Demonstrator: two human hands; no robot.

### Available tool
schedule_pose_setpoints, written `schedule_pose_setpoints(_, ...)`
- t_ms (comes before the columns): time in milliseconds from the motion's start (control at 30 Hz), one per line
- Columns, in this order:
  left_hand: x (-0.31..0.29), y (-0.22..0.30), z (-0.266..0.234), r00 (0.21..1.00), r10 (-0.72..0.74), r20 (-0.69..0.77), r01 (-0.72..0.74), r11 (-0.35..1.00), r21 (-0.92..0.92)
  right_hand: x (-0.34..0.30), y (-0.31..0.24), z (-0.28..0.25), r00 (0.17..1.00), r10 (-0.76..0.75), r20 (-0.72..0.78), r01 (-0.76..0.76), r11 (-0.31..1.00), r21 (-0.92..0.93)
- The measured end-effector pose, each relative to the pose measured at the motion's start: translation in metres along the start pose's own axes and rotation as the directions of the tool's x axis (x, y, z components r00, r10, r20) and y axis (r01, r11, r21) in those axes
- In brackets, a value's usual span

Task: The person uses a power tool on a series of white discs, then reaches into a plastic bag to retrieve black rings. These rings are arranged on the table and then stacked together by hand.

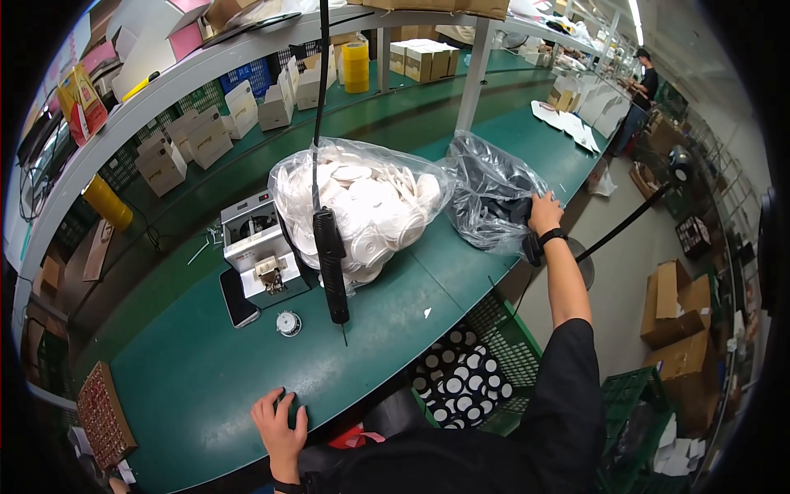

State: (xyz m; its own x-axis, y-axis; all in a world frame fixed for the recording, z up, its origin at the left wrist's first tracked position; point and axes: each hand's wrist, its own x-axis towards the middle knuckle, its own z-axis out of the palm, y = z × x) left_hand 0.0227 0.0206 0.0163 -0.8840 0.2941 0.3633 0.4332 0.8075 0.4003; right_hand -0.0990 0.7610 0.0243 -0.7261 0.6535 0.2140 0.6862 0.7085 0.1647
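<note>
the right hand (544, 212) is closed on the clear bag of black parts (492, 198), just right of the big bag of white discs (362, 206). reaching-in step, i judge; next needs a firm grasp. left hand (280, 420) rests flat, fingers apart, on the green bench (206, 362) edge, well below that bag.

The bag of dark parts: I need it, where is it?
Head view, right side of the green bench: the bag of dark parts sits beside the bag of white discs, right hand reaching in.
</note>
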Motion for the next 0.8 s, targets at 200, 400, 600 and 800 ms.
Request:
schedule_pose_setpoints(200, -0.003, -0.001, 0.0, 1.0, -0.004, 0.005, 0.004, 1.0, 0.008, -0.006, -0.019, 0.013, 0.775, -0.511, -0.371, 0.463, 0.86, -0.216)
schedule_pose_setpoints(400, 0.0, -0.002, 0.002, 1.0, -0.003, 0.009, 0.003, 1.0, 0.008, 0.029, -0.013, 0.014, 0.815, -0.572, -0.096, 0.58, 0.808, 0.108)
schedule_pose_setpoints(600, -0.001, -0.005, 0.004, 1.0, -0.008, 0.006, 0.008, 1.0, 0.01, 0.033, -0.005, 0.006, 0.998, -0.063, -0.013, 0.064, 0.995, 0.08)
schedule_pose_setpoints(800, 0.0, -0.004, 0.002, 1.0, -0.012, -0.001, 0.012, 1.0, 0.001, 0.063, 0.018, 0.023, 0.997, -0.002, 0.081, 0.014, 0.989, -0.148)
